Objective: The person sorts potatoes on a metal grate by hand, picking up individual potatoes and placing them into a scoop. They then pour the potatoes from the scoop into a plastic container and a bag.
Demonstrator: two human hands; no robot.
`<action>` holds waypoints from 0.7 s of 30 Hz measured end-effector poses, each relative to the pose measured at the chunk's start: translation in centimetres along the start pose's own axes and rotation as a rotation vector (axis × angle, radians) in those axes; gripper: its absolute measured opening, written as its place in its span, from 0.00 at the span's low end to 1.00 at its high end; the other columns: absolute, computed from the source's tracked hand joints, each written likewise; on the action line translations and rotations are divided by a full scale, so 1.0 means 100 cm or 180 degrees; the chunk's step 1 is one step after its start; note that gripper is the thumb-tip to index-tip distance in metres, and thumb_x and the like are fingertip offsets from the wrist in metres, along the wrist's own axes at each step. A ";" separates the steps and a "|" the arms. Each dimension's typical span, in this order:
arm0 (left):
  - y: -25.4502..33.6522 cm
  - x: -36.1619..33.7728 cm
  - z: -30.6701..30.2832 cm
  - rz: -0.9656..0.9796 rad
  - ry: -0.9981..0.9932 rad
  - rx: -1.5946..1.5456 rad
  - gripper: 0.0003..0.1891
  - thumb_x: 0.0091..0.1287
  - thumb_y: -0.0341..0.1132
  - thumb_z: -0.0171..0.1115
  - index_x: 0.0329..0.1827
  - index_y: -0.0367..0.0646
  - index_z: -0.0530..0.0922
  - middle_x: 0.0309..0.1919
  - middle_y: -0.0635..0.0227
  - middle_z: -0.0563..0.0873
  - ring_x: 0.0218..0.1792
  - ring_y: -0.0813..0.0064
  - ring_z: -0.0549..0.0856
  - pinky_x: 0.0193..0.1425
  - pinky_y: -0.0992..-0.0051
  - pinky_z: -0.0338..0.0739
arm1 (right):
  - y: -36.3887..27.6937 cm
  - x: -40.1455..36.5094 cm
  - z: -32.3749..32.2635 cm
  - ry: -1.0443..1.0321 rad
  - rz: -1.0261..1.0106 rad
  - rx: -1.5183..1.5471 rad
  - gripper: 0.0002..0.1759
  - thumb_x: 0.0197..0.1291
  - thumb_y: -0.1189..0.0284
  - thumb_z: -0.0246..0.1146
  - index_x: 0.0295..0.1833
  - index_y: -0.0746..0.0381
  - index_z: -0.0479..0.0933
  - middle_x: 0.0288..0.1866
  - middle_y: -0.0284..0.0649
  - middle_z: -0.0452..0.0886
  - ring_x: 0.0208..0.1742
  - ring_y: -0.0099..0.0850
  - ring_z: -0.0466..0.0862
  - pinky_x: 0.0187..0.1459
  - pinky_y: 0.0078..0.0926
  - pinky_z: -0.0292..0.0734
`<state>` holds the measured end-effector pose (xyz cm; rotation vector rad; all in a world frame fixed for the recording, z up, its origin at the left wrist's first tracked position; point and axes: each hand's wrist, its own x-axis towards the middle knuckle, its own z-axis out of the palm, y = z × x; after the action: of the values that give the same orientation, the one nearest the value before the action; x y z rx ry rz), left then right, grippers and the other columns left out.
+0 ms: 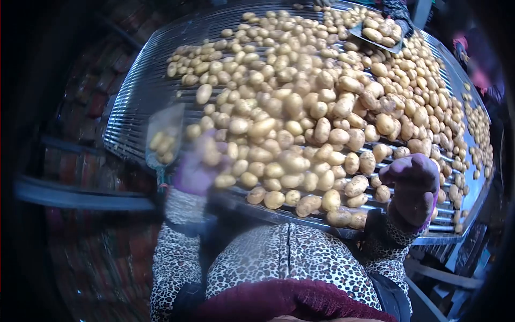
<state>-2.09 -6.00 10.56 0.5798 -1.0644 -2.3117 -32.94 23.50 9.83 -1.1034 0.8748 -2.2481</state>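
**Readable markings: none on record**

You will find no text, label, brand, number or sign legible in this view.

Surfaces checked:
- potatoes (300,134): bare skins
- ribbed counter (139,91) under them: plain metal bars
- near scoop (165,137): too blurred to read
- far scoop (378,33): too small to tell
- purple glove on your right hand (413,188): unmarked
- spotted sleeves (177,257): animal-spot print only, no lettering

The dark edges of the view are too dim to read.

Only one cam here, head-worn: it looked forward and steeply down over the wearer's chest, close on the potatoes (300,107) and conveyor (140,96), fisheye-wide.
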 end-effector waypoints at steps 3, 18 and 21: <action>0.057 -0.022 -0.074 0.0576 0.0799 0.1037 0.29 0.69 0.40 0.59 0.71 0.46 0.60 0.55 0.54 0.78 0.48 0.60 0.84 0.51 0.62 0.83 | 0.000 0.001 0.002 -0.0017 -0.0012 -0.0079 0.37 0.61 0.52 0.61 0.63 0.74 0.67 0.47 0.58 0.79 0.41 0.44 0.83 0.44 0.40 0.80; 0.005 0.020 0.014 0.1260 -0.0828 0.6116 0.31 0.55 0.36 0.66 0.65 0.45 0.72 0.62 0.56 0.74 0.65 0.58 0.73 0.69 0.60 0.66 | 0.001 0.004 0.011 0.0293 0.0088 0.0047 0.39 0.57 0.51 0.63 0.60 0.75 0.70 0.47 0.57 0.81 0.44 0.46 0.84 0.44 0.43 0.81; -0.038 0.036 0.047 0.1777 -0.1893 0.6736 0.34 0.53 0.41 0.67 0.66 0.49 0.71 0.64 0.56 0.73 0.66 0.56 0.71 0.69 0.56 0.65 | -0.001 0.005 0.012 0.0053 0.0087 0.0227 0.38 0.55 0.53 0.64 0.60 0.75 0.71 0.47 0.58 0.81 0.45 0.45 0.84 0.46 0.41 0.81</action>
<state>-8.58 -3.48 9.87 0.0675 -3.0863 -0.0657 -32.30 22.83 10.72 -1.0362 0.8050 -2.2512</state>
